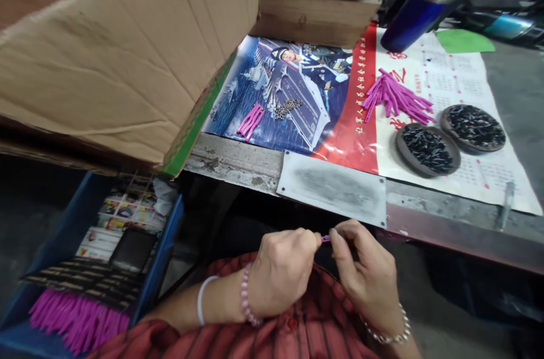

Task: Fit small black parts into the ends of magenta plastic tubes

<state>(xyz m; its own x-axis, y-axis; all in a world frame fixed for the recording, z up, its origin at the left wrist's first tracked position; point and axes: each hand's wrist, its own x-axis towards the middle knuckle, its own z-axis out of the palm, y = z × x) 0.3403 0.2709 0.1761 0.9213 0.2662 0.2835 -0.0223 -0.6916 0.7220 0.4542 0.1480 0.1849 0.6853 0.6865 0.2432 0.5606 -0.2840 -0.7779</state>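
Close in front of my red striped shirt, my left hand (283,271) and my right hand (368,277) meet at a slim purple strip (326,239). Only a short length of it shows, with what looks like a slot. My left fingers are closed round one end, while my right thumb and fingers pinch the other. Whether a smaller part is also in my right fingers is hidden. Just beyond my hands, a grey smudged plate (334,186) lies along the table edge. Past it sit a few purple strips (250,121) and a pile of tiny metallic parts (289,108).
Two round bowls (450,163) of small dark pins stand right, near a heap of purple strips (397,98). Behind is a blue bottle (414,19). A large cardboard box (127,53) rises left, above a blue bin (170,240) holding more purple strips.
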